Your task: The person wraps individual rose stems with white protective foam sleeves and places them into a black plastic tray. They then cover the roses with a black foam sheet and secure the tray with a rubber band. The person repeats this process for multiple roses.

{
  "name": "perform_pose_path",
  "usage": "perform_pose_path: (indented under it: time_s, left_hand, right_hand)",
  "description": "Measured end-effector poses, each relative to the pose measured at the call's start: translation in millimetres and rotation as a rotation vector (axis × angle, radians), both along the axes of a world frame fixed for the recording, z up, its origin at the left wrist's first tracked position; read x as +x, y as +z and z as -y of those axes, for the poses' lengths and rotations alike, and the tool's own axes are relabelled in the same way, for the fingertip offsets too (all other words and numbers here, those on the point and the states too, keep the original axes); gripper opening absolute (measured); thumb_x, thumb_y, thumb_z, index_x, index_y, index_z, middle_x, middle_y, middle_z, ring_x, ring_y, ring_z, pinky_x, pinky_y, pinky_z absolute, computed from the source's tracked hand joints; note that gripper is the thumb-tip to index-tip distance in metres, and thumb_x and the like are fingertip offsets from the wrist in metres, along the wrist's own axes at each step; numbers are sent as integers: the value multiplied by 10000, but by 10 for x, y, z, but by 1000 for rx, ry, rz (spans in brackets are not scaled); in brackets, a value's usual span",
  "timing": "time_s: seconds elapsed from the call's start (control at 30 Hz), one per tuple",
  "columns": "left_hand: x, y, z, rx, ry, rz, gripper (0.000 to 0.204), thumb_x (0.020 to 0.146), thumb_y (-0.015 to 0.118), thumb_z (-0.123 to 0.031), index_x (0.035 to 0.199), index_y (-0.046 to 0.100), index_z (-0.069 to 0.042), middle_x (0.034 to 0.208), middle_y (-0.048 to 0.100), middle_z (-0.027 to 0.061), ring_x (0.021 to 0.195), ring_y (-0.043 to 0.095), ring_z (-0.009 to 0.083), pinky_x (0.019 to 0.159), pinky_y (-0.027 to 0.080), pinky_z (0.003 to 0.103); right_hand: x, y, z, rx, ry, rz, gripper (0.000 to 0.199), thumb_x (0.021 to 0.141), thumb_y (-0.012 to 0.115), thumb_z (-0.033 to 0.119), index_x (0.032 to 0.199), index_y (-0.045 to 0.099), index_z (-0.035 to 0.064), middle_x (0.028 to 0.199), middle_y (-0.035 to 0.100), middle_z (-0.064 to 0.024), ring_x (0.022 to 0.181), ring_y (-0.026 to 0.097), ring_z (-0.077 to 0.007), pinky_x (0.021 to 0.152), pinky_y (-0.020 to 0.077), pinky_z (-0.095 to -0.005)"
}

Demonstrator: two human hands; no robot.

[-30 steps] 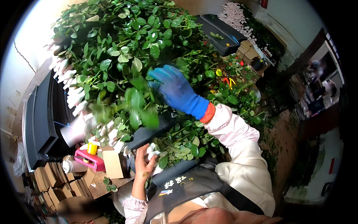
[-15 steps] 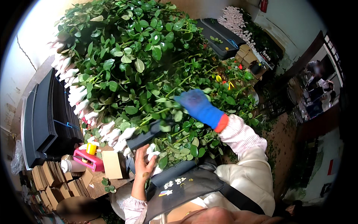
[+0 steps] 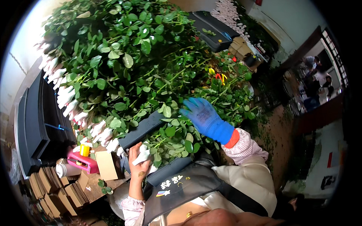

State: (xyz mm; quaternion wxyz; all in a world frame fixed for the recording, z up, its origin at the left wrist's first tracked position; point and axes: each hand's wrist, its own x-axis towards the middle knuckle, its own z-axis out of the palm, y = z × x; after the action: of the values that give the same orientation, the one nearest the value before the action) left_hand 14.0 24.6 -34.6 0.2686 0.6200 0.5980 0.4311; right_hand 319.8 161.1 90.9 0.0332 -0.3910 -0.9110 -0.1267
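Observation:
My bare left hand (image 3: 138,161) is closed round a white-wrapped flower head (image 3: 142,154) at the near edge of the table. The bunch of leafy rose-like stems (image 3: 171,145) runs to the right from it. These stems lie on a dark corrugated sheet (image 3: 140,130), whose near side (image 3: 169,170) curls up by my apron. Over the leaves at the far right of this bunch, my right hand (image 3: 203,117) in a blue glove is open, fingers apart, holding nothing I can see. Beyond both hands rises a big heap of leafy stems (image 3: 124,71), white-wrapped heads (image 3: 66,96) facing left.
At left stand a stack of dark sheets (image 3: 47,124), a pink tape dispenser (image 3: 85,162), a white cup (image 3: 68,169) and folded cardboard pieces (image 3: 51,188). Orange-handled scissors (image 3: 221,78) lie among leaves at the far right. Other people (image 3: 320,77) are beyond the doorway.
My right hand, blurred before, now shows spread fingers lower over the leaves. More of the dark sheet's far side is uncovered. The left hand's fingers have closed round the white-wrapped head.

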Motion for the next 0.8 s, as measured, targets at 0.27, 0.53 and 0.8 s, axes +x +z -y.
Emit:
perform_pose_path:
  time_s: [0.27,0.53,0.8]
  left_hand:
    - [94,41,-61,-42,37,41,571,741,735,-126,1279,587,-5,1146,603,186,1057,615,354,933,490,408]
    - [88,21,6,-74,98,162,465,879,739,-140,1290,550,-28,1147,643,148,1000,683,294,878,546,385]
    - [47,149,53,-148,357,-14,229,1003,593,-214,880,563,-23,695,582,169,658,586,365,606,456,434]
  right_hand:
    - [-975,-248,177,-541,174,196,306,982,553,279,1241,631,136,855,710,-84,778,707,-285,644,531,-445]
    - [-914,-803,-208,-419,259,-94,205,859,669,326,933,619,140,688,647,-71,650,666,-297,595,495,-475]
    - [-1049,-752,-81,-461,178,163,312,916,626,381,1117,610,144,831,711,-67,778,700,-275,689,511,-443]
